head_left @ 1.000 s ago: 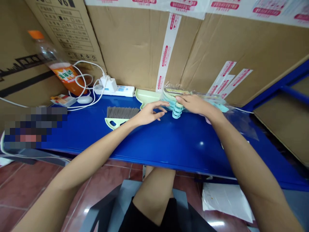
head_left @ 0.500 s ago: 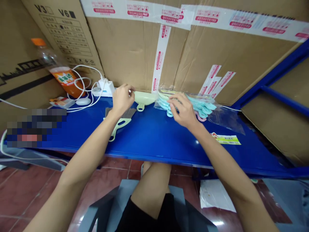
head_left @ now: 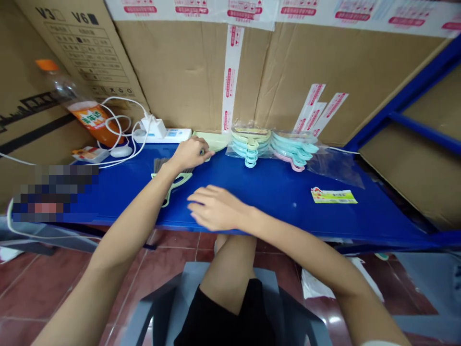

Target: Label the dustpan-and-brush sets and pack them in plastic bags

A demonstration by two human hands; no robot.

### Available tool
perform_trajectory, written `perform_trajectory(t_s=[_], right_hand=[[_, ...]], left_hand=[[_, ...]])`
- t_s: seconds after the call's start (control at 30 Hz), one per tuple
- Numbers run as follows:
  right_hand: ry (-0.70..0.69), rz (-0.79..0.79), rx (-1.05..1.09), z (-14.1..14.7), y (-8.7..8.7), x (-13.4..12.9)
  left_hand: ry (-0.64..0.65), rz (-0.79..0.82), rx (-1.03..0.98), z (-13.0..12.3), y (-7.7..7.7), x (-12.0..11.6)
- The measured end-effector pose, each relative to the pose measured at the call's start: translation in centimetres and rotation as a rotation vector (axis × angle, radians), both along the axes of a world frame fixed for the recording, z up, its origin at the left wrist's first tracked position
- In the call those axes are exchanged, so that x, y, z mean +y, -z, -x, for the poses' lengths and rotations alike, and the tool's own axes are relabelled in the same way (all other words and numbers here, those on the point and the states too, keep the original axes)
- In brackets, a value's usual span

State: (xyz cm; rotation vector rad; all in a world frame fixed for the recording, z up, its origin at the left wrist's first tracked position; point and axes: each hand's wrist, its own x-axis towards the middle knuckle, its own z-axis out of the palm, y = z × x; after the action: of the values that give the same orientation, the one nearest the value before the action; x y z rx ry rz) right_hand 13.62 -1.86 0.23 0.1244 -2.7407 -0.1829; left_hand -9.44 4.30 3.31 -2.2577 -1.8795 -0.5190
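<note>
My left hand hovers at the front of a pale green dustpan, its fingers loosely bent with a gap beside the thumb. The hand covers most of the dustpan's handle, and contact is unclear. Under my left wrist lies a small hand brush with grey bristles and a pale green handle. My right hand is over the table near its front edge, fingers stretched out to the left, holding nothing. Bagged stacks of dustpans, one green-topped and one light blue with a pink piece beneath, lie further back.
On the blue table, a green and yellow label card lies at right. A power strip, white cables, and an orange drink bottle stand at back left. Cardboard walls the back; a blue metal frame rises at right.
My right hand has left the bagged stacks and come left and toward me, over the table's front. My left hand has shifted right, onto the dustpan's handle area. The view has tilted slightly.
</note>
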Motion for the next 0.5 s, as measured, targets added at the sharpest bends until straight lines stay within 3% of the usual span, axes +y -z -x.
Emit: perform_trajectory(t_s=[0.1,0.2,0.4,0.5], right_hand=[[0.063,-0.037,-0.042,3.7,1.4,-3.3],[0.130,-0.033,-0.049,5.5,2.4,-4.5],[0.147,-0.040,-0.023,3.3,2.1,-5.1],[0.183,-0.040,-0.021,1.5,2.0,-5.9]], left_hand=[[-0.074,-0.077,-0.018,0.5,-0.5,-0.1],[-0.107,-0.084,-0.007,0.9,-0.7,-0.2],[0.085,0.021,0.004,1.8,0.2,0.3],[0.113,0.032,0.013,1.9,0.6,0.6]])
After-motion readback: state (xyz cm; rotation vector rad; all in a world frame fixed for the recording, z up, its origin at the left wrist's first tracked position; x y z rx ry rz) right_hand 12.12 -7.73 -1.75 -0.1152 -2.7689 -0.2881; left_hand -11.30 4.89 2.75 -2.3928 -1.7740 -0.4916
